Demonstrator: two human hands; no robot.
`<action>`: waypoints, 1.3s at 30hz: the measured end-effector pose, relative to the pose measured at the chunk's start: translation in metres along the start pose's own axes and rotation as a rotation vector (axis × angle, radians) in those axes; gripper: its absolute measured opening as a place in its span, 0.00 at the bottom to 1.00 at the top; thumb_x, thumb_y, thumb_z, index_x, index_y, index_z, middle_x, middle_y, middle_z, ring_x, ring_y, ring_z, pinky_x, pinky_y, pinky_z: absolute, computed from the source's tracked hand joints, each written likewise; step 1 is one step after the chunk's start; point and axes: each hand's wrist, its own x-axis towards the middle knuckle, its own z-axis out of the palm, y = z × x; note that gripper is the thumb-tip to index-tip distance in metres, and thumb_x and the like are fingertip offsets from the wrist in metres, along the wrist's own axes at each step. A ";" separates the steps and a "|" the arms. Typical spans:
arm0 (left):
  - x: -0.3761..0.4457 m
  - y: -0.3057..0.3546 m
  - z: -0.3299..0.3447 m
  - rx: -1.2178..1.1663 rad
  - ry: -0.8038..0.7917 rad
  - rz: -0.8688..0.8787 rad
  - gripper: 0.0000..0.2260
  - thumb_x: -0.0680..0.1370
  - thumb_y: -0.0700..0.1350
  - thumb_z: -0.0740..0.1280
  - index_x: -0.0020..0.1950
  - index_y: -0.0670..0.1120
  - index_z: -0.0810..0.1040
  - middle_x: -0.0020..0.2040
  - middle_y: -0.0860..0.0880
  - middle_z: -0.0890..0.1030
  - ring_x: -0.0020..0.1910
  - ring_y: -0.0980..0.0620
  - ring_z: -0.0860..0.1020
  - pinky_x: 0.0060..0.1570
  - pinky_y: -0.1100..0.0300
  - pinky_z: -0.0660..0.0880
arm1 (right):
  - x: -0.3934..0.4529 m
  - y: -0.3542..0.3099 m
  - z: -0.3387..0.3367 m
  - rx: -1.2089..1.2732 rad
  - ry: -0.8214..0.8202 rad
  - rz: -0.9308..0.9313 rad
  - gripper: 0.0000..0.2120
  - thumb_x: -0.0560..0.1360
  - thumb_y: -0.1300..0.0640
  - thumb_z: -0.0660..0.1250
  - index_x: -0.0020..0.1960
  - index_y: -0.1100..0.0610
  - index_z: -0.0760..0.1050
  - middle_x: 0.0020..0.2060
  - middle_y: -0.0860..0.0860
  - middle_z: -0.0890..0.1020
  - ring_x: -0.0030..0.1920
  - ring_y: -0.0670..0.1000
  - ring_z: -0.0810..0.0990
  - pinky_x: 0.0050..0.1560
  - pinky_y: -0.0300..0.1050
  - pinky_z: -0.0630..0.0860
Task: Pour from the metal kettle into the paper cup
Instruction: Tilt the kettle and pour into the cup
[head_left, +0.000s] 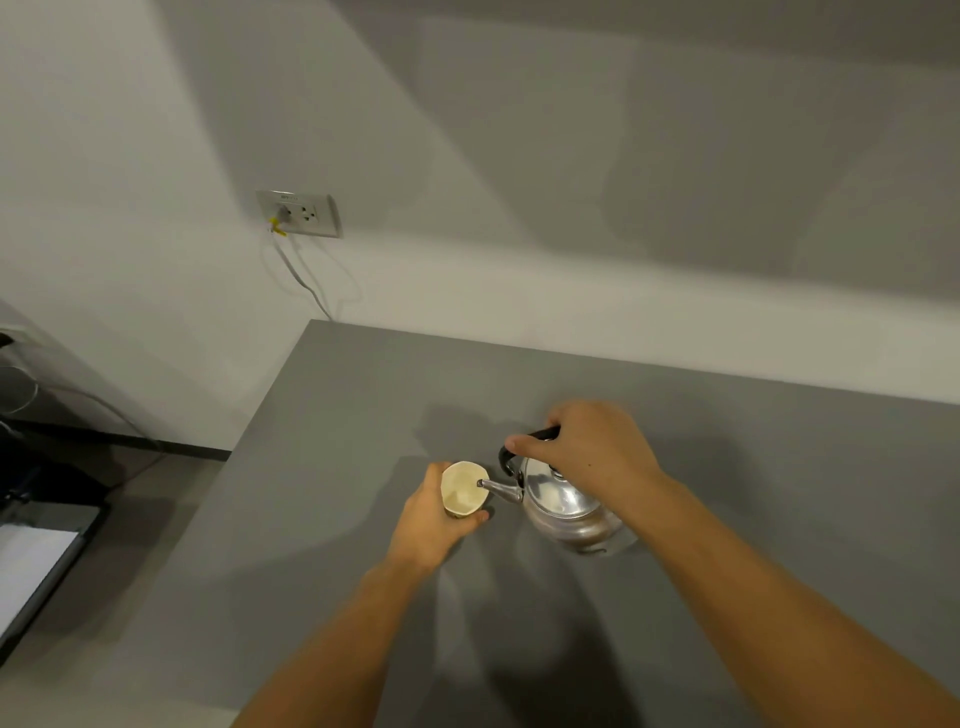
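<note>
A shiny metal kettle (563, 506) with a black handle hangs tilted to the left above the grey table (337, 415). My right hand (587, 452) grips its handle from above. The spout tip reaches over the rim of the cream paper cup (462, 491), which my left hand (434, 517) holds around its side. The cup's rim looks slightly squeezed out of round. I cannot tell whether liquid is flowing.
The grey table meets a white wall at the back. A wall socket (301, 213) with a plugged cable sits up left. Off the table's left edge are dark furniture and a flat white-topped object (36, 566).
</note>
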 end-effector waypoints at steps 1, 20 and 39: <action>0.000 0.000 0.000 -0.004 0.002 0.000 0.28 0.66 0.55 0.80 0.61 0.57 0.71 0.54 0.58 0.82 0.53 0.55 0.80 0.47 0.61 0.73 | 0.000 -0.002 0.000 -0.008 -0.001 -0.006 0.29 0.68 0.30 0.70 0.30 0.55 0.70 0.24 0.50 0.75 0.26 0.50 0.73 0.26 0.45 0.64; -0.004 -0.001 0.004 -0.030 0.032 -0.023 0.30 0.64 0.58 0.81 0.60 0.59 0.71 0.52 0.59 0.83 0.51 0.59 0.81 0.44 0.65 0.74 | -0.001 -0.025 -0.009 -0.174 -0.044 -0.062 0.26 0.71 0.32 0.69 0.31 0.54 0.70 0.28 0.51 0.76 0.28 0.51 0.72 0.26 0.44 0.61; -0.005 -0.002 0.008 -0.032 0.044 -0.053 0.30 0.62 0.60 0.81 0.59 0.60 0.71 0.49 0.59 0.84 0.49 0.61 0.82 0.42 0.66 0.74 | -0.004 -0.031 -0.013 -0.212 -0.069 -0.072 0.26 0.71 0.33 0.68 0.31 0.53 0.68 0.28 0.50 0.74 0.29 0.51 0.72 0.27 0.44 0.63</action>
